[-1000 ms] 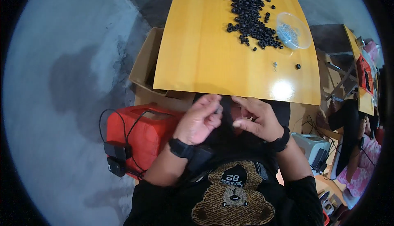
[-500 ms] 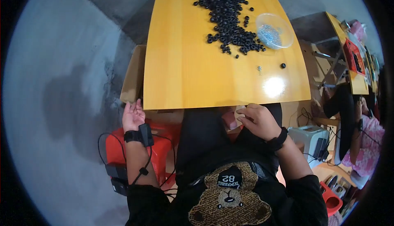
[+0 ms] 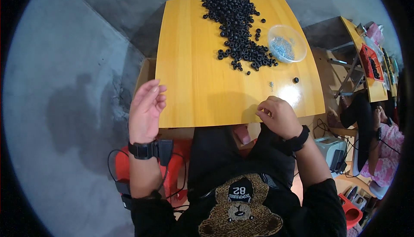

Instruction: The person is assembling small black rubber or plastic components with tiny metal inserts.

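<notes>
Raised beside the left edge of the yellow table (image 3: 189, 107), my left hand (image 3: 148, 107) is open with loosely bent fingers and nothing seen in it. My right hand (image 3: 279, 115) is over the table's near edge, its fingers curled inward toward the thumb; whatever they may hold is hidden. Beyond it lie a few tiny silvery pieces (image 3: 271, 85) and a single round black part (image 3: 296, 80). A big pile of small black ring-shaped parts (image 3: 235, 26) spreads from the far edge to the middle. To its right stands a clear plastic tub (image 3: 297, 55) with small silvery pieces inside.
A grey wall (image 3: 73, 107) runs along the left, with a cardboard box (image 3: 146, 71) by the table. A red stool (image 3: 177, 168) is below my left arm. At right are a grey machine (image 3: 330, 151), another table with a red basket (image 3: 366, 58), and a seated person (image 3: 384, 151).
My left hand has risen from below the table's near left corner to beside its left edge. My right hand has moved slightly forward over the near edge. The view has shifted a little.
</notes>
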A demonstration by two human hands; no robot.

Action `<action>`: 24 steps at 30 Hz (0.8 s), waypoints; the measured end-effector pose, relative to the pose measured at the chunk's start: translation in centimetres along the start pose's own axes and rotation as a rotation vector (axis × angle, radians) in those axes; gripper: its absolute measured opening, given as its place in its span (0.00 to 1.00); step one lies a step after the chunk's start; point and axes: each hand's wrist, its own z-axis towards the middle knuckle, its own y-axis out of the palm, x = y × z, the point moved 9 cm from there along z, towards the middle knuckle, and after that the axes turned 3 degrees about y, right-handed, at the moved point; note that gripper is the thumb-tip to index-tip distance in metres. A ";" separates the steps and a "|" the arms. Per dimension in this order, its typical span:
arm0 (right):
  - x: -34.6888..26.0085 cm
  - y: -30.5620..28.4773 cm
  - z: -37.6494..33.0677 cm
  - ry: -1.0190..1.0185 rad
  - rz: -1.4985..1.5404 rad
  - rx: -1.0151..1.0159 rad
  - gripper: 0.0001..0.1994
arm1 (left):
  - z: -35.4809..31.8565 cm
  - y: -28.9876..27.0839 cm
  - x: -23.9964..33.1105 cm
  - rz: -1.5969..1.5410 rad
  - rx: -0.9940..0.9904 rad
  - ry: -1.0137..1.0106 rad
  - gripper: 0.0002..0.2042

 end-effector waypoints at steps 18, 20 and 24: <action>5.5 -8.6 -2.3 0.190 0.042 0.066 0.04 | 29.1 10.8 5.6 1.411 -0.304 0.283 0.40; 6.1 -12.2 -0.3 0.199 -0.034 0.104 0.05 | 32.2 10.4 5.3 1.427 -0.273 0.324 0.41; 13.1 -18.5 1.3 0.420 0.209 0.318 0.02 | 37.2 11.0 4.1 1.446 -0.227 0.356 0.39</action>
